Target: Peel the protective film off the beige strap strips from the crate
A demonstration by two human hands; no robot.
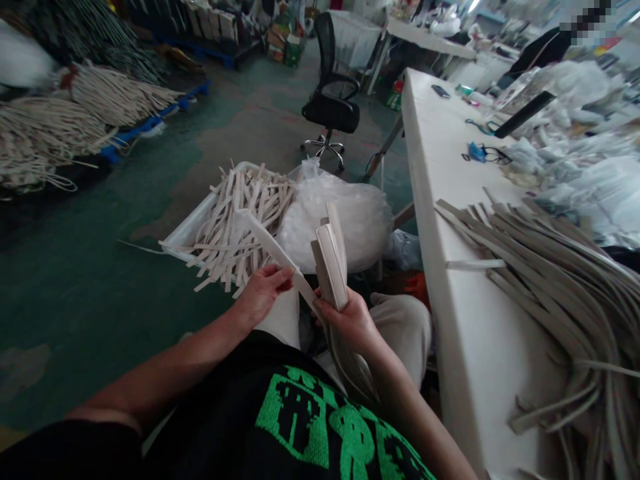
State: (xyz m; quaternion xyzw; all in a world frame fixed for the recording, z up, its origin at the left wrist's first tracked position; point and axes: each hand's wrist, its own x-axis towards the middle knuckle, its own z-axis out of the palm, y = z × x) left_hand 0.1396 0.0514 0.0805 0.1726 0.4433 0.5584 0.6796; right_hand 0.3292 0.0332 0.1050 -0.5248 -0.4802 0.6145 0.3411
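My right hand [350,320] is wrapped round a bundle of flat beige strips [333,257], held upright above my lap, with their long ends hanging down over my legs. One strip [273,245] slants out from the bundle to the upper left. On that strip my left hand [265,293] is pinched, thumb and fingers closed on it. Just beyond my hands a white bin [187,223] is heaped with loose cut strips [245,207]. Beside it sits a full, tied clear plastic bag [345,220] of whitish stuff.
On my right runs a long white table [435,153] bearing a pile of long strips [560,287], a phone [441,91], scissors [483,125] and plastic bags [590,187]. A black office chair [330,107] stands ahead. Strip bundles [55,127] lie on a blue pallet [145,127] at left.
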